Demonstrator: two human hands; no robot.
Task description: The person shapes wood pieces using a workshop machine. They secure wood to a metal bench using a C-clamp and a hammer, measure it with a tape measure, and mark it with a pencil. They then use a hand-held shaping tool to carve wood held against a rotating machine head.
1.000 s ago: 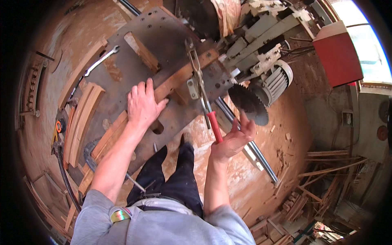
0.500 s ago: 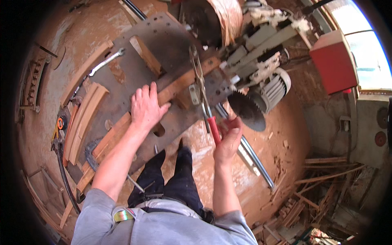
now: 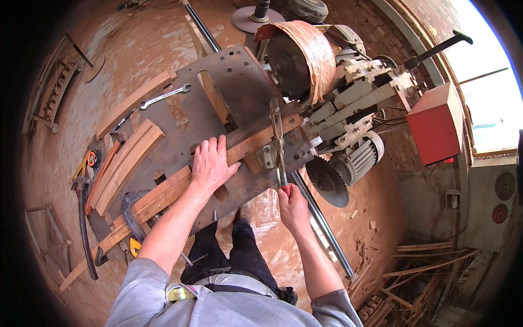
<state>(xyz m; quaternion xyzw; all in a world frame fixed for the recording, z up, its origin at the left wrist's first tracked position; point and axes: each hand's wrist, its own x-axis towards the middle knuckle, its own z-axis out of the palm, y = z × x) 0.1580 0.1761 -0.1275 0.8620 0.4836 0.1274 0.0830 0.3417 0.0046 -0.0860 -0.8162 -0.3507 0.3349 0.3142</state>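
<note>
Certainly the nearest thing is a metal toggle clamp [image 3: 278, 128], fixed at the near edge of a dark steel table [image 3: 250, 87]. Its bars are greyish and worn, and a little red of its handle shows. The right hand [image 3: 294, 204] is closed tightly around this handle. The left hand [image 3: 212, 165] lies palm down to the left of the clamp, its fingers extended and gripping nothing; it is beside a brown wooden bar [image 3: 261, 139], which passes by the clamp. Whether it presses this bar, I cannot tell.

Farther left of the clamp, the table carries a silver spanner [image 3: 165, 96], curved wooden strips [image 3: 128, 161] and a big C-clamp [image 3: 131, 210]. The table surface is stained, with long slots and small round holes.

To the right of the clamp are a toothed saw blade [image 3: 328, 182], a finned motor [image 3: 365, 158] and, farther, a red box [image 3: 436, 125], whose inside is hidden. Below and right of the clamp, the reddish floor [image 3: 348, 234] is dusty; well beyond, scrap wood [image 3: 430, 270] is heaped near the wall.
</note>
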